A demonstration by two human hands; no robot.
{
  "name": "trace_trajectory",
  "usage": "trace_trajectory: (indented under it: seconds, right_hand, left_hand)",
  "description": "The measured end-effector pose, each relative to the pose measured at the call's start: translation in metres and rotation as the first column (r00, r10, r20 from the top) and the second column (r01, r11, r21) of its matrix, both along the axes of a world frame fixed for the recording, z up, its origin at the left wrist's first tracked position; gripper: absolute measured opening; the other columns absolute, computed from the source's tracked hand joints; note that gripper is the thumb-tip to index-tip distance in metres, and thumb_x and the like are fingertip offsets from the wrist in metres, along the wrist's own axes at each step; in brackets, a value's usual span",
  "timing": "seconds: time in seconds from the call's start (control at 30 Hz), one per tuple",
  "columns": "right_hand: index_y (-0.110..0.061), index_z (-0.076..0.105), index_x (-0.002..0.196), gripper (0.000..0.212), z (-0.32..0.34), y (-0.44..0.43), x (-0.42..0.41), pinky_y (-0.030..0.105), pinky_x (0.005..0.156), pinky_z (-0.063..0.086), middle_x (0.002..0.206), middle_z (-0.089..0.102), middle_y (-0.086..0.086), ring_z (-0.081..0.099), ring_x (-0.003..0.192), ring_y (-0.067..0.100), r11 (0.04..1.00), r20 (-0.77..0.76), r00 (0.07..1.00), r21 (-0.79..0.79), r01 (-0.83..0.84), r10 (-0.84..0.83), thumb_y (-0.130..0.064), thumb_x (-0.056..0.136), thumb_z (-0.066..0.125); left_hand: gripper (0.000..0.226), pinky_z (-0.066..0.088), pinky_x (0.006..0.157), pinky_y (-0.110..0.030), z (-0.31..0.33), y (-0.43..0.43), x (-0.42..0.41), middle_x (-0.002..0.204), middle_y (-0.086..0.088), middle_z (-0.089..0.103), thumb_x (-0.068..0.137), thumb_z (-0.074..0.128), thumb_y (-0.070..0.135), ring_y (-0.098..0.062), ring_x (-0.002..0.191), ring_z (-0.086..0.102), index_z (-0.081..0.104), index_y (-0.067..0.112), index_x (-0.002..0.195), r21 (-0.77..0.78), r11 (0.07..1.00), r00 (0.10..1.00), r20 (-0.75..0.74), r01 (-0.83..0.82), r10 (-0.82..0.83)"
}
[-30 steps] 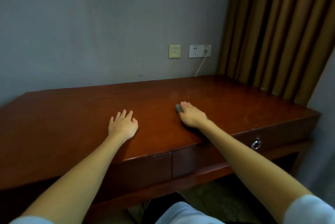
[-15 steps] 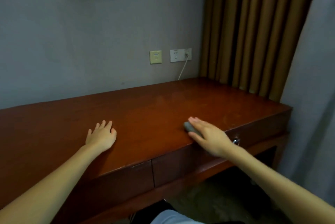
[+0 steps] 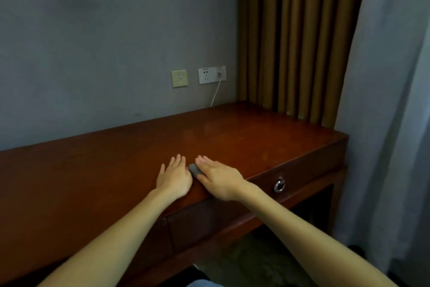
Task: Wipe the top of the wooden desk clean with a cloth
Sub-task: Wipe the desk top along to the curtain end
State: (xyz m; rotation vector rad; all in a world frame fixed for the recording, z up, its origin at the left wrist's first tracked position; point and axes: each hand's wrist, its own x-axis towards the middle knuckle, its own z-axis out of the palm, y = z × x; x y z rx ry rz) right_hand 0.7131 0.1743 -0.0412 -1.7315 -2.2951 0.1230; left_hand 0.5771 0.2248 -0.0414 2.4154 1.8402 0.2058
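**Cloth position relative to both hands**

Cloth (image 3: 194,168) is lying on the wooden desk (image 3: 267,137) just below frame centre, close to the desk's front edge.

1. Left hand (image 3: 173,178) is resting flat on the desk, palm down, with its fingers straight and lightly spread. It is holding nothing. Its right edge is sitting just beside the cloth, and contact between them cannot be confirmed.
2. The cloth is showing as a small grey wad in the narrow gap between the two hands. Its visible part is slanting from upper left to lower right. The rest is lying hidden under the right hand.
3. Right hand (image 3: 218,181) is pressing down on the cloth with straight fingers held close together and pointing toward upper left. The thumb is lying along the cloth's lower edge, and whether it is gripping cannot be told.
4. The desk's long axis is running from the left edge of the frame to the corner at centre right, above the ring pull (image 3: 279,185).

Judgement: the right hand is controlling the cloth. With the left hand blocking the leftward path, the next stroke is probably heading right or toward the wall.
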Motion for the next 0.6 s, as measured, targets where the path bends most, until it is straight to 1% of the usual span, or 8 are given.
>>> trace_trajectory:
  seconds: [0.07, 0.13, 0.2, 0.3, 0.4, 0.5, 0.6]
  right_hand:
    - [-0.013, 0.013, 0.152, 0.055, -0.005, -0.021, 0.021, 0.028, 0.118, 0.007, 0.16, 0.011, 0.002, 0.008, 0.147, 0.012, 0.997, 0.011, 1.0, 0.075, -0.007, 0.007, -0.034, 0.103, 0.026]
    - [-0.014, 0.013, 0.152, 0.054, -0.009, -0.037, 0.053, 0.026, 0.117, 0.005, 0.16, 0.011, 0.0, 0.007, 0.147, 0.01, 0.994, -0.002, 1.0, 0.105, 0.029, -0.029, -0.034, 0.104, 0.026]
    - [-0.015, 0.013, 0.152, 0.053, -0.009, -0.041, 0.095, 0.027, 0.117, 0.005, 0.16, 0.01, -0.001, 0.006, 0.147, 0.01, 0.985, -0.017, 0.989, 0.092, 0.146, -0.145, -0.034, 0.104, 0.025]
    - [-0.012, 0.015, 0.151, 0.054, -0.004, -0.029, 0.164, 0.032, 0.118, 0.008, 0.159, 0.013, 0.001, 0.008, 0.147, 0.013, 0.935, -0.05, 0.936, 0.048, 0.352, -0.35, -0.034, 0.104, 0.024]
    - [-0.007, 0.017, 0.15, 0.054, 0.006, -0.003, 0.205, 0.037, 0.118, 0.01, 0.159, 0.015, 0.008, 0.01, 0.147, 0.019, 0.888, -0.066, 0.885, -0.031, 0.46, -0.461, -0.034, 0.104, 0.023]
    - [-0.004, 0.019, 0.149, 0.053, 0.016, 0.022, 0.202, 0.039, 0.117, 0.016, 0.158, 0.017, 0.013, 0.016, 0.146, 0.026, 0.864, -0.048, 0.865, -0.09, 0.495, -0.5, -0.031, 0.104, 0.025]
    - [-0.006, 0.023, 0.147, 0.051, 0.019, 0.036, 0.159, 0.039, 0.116, 0.019, 0.156, 0.021, 0.013, 0.022, 0.144, 0.028, 0.893, -0.041, 0.896, -0.115, 0.435, -0.442, -0.031, 0.103, 0.028]
  left_hand:
    - [0.052, 0.003, 0.12, -0.037, -0.003, -0.001, -0.001, 0.161, -0.003, 0.003, 0.104, 0.017, 0.027, -0.017, 0.148, 0.002, 0.008, 0.013, 0.154, 0.007, 1.0, 1.0, 0.013, -0.006, 0.006]
    - [0.052, 0.003, 0.12, -0.037, -0.003, -0.001, -0.001, 0.161, -0.002, 0.004, 0.104, 0.016, 0.028, -0.016, 0.148, 0.002, 0.009, 0.014, 0.154, 0.007, 1.0, 1.0, 0.018, -0.002, 0.002]
    - [0.052, 0.002, 0.121, -0.037, -0.004, -0.002, 0.0, 0.161, -0.002, 0.003, 0.104, 0.016, 0.028, -0.016, 0.148, 0.002, 0.008, 0.015, 0.154, 0.003, 1.0, 1.0, 0.016, 0.001, -0.001]
    - [0.052, 0.003, 0.121, -0.037, -0.005, -0.002, 0.001, 0.161, -0.002, 0.002, 0.104, 0.016, 0.028, -0.016, 0.148, 0.002, 0.008, 0.015, 0.154, 0.012, 1.0, 1.0, 0.007, -0.011, 0.011]
    - [0.052, 0.004, 0.121, -0.037, -0.005, -0.001, 0.002, 0.161, -0.001, 0.003, 0.104, 0.016, 0.028, -0.016, 0.148, 0.003, 0.008, 0.016, 0.154, 0.016, 1.0, 1.0, 0.006, -0.021, 0.021]
    - [0.052, 0.004, 0.121, -0.037, -0.005, 0.0, 0.003, 0.161, -0.001, 0.003, 0.104, 0.017, 0.028, -0.016, 0.148, 0.004, 0.009, 0.017, 0.154, 0.018, 0.999, 1.0, 0.007, -0.026, 0.026]
    - [0.052, 0.004, 0.121, -0.037, -0.005, 0.0, 0.003, 0.161, 0.0, 0.003, 0.104, 0.016, 0.028, -0.015, 0.148, 0.003, 0.009, 0.017, 0.154, 0.014, 0.999, 1.0, 0.008, -0.029, 0.029]
